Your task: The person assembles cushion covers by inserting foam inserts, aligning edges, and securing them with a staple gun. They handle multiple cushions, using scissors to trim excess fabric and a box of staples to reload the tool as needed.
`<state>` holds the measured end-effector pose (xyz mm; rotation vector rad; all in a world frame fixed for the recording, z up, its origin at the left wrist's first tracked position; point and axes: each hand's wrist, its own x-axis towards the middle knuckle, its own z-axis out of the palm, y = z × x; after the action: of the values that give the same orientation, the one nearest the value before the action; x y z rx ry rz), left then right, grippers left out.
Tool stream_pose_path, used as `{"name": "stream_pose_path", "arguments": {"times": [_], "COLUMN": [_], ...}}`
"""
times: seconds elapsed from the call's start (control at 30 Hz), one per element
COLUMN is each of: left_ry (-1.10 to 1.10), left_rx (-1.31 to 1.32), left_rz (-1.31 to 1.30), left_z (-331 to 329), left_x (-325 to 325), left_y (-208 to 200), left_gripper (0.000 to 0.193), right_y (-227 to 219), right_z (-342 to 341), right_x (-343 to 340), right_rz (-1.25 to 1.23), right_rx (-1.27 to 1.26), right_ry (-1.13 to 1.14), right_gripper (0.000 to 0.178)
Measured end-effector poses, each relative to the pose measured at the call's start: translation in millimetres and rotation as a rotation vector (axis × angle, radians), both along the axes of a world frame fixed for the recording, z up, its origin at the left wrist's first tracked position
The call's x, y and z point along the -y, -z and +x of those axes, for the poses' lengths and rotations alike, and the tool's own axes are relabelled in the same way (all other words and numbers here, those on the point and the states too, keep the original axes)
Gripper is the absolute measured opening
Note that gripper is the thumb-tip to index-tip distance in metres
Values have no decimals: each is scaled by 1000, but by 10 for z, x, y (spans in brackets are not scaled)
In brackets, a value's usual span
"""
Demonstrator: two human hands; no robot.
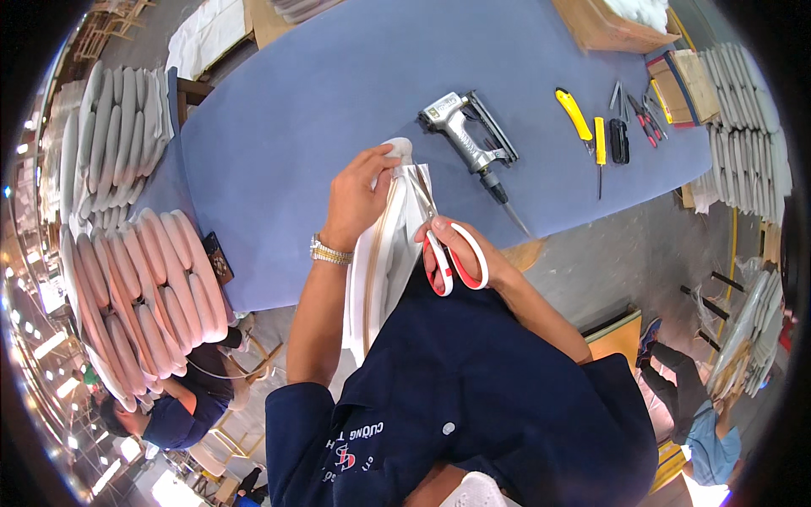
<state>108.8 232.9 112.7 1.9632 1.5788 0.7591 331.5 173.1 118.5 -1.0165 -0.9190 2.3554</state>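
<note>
My left hand (pixel 358 193) pinches the top of a pale, padded fabric piece (pixel 401 152) that hangs in front of me. White cloth layers with a brown strip along them (pixel 372 279) trail down from it toward my shirt. In my right hand (pixel 446 241) is a pair of scissors (pixel 475 253) with white handles lined in red. Its blades point up and to the left, against the white cloth near my left fingers. Whether the blades have cloth between them I cannot tell.
On the blue padded table (pixel 279 144) lie a staple gun (pixel 465 139) with a hose, a yellow utility knife (pixel 573 111), a yellow screwdriver (pixel 600 144) and pliers (pixel 646 127). Pink cushions (pixel 152 296) and grey ones (pixel 114 139) are stacked left. People sit behind on both sides.
</note>
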Motion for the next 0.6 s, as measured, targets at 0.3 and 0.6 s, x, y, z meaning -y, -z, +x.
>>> {"name": "stream_pose_path", "arguments": {"times": [0.3,0.6], "left_ry": [112,-92], "left_rx": [-183,230], "left_rz": [86,44], "left_z": [46,52], "left_x": [41,42], "left_y": [-42,274], "left_gripper": [21,7], "right_y": [67,-50], "right_z": [-18,-104], "right_x": [-63,-5], "right_rz": [10,-112], "right_rx": [13,-146], "right_ry": [28,23], "right_gripper": [59,48]}}
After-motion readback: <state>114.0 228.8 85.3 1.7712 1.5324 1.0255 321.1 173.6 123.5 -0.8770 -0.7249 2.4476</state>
